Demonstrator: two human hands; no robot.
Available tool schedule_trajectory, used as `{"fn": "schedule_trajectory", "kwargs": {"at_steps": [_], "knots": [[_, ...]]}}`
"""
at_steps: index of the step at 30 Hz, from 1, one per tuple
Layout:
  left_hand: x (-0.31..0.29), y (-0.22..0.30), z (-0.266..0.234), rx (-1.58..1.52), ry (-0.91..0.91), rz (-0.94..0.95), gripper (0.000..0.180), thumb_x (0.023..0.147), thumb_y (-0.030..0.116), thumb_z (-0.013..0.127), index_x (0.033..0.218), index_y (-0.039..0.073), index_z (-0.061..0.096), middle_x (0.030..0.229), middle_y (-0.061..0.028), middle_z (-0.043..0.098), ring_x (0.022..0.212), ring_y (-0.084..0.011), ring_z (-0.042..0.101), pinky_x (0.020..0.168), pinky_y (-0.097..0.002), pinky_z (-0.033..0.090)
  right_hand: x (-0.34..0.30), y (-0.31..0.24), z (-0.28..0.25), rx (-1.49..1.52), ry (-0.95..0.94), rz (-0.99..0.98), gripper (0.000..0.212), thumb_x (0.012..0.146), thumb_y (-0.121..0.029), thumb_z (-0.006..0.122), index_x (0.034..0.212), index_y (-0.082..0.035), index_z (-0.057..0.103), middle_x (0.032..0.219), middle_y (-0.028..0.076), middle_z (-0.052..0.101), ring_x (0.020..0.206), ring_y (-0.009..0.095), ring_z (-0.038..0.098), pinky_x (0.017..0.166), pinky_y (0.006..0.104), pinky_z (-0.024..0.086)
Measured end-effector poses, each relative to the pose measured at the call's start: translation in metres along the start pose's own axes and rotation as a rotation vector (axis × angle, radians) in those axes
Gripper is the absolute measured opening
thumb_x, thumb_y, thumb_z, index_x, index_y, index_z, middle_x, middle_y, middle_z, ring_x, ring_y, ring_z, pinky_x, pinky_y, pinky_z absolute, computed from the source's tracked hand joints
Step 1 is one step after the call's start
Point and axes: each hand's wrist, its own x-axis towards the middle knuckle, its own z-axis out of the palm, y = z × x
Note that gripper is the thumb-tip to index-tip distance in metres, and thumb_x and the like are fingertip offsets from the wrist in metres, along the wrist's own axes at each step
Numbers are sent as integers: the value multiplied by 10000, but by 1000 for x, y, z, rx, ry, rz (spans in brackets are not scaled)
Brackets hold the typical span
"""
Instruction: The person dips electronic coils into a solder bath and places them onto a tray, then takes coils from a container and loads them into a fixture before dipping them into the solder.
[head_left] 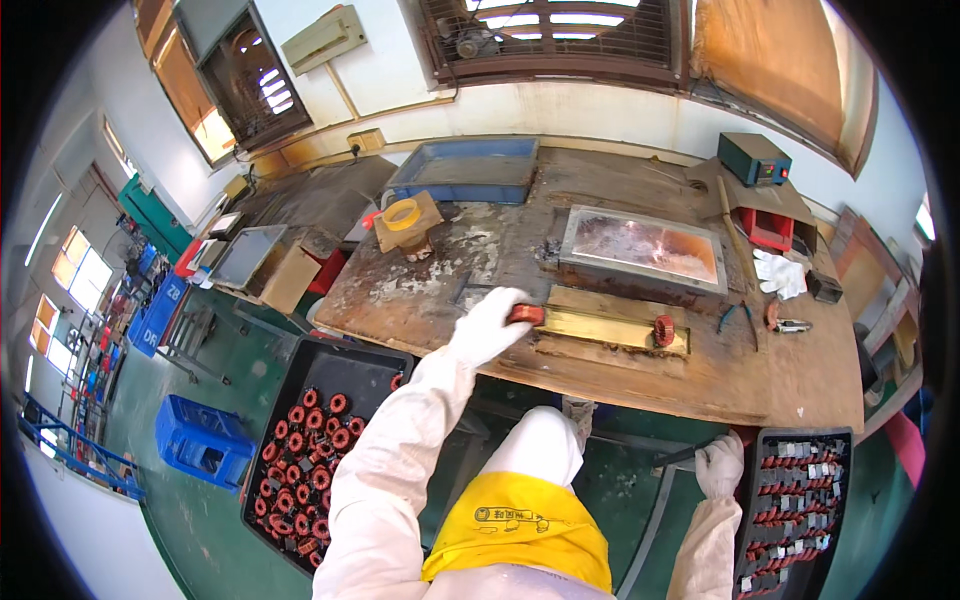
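My left hand [490,328], in a white glove, is closed around a red copper-wound ring coil [527,315] at the left end of a shallow trough [598,327] with a yellowish inside. A second red ring coil [663,331] stands at the trough's right end. Low at the right, my gloved right hand [720,467] has its fingers curled, below the bench edge and beside a black tray [848,470] of coils in rows. A dark thin object [675,458] shows beside that hand; whether I hold it is unclear.
Behind the trough sits a metal-framed solder pot [643,248]. Pliers [738,316], a white glove [780,274] and a green control box [754,158] lie right. Yellow tape [401,214] and a blue tray [465,168] stand left. A black bin [345,362] of loose coils is beside me.
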Motion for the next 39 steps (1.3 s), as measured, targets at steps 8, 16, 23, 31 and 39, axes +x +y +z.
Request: {"fn": "schedule_trajectory", "kwargs": {"at_steps": [8,16,23,31,39], "knots": [[73,47,65,243,-154,265,313,798,133,671,1098,192,605,1089,-61,610,1034,-305,621,870,-429,521,4,1,3,12,-4,15,128,664,-151,750,660,-65,655,797,97,655,943,334,607,1023,489,449],[95,65,119,310,-198,468,262,795,160,692,1042,235,649,1021,-47,579,972,-288,613,830,-427,526,-4,4,2,-4,-17,63,116,665,-140,752,684,-60,671,820,111,663,975,341,607,1025,482,451],[103,72,132,241,-138,563,284,769,127,690,1024,246,658,967,-48,556,950,-280,594,800,-416,533,3,1,3,21,-2,61,112,669,-144,747,682,-64,670,815,106,659,978,348,599,1032,481,445],[102,80,160,348,-138,558,188,816,154,609,984,219,664,969,-76,548,947,-290,597,779,-399,537,0,-2,-1,12,-23,51,110,673,-145,732,688,-47,682,809,107,659,993,340,592,1072,500,410],[92,106,130,231,-313,174,409,786,349,726,1151,189,633,1072,-132,562,1031,-345,599,833,-468,525,-1,3,3,5,-45,45,132,692,-141,718,698,-15,678,819,118,666,992,343,593,1079,506,403]]}}
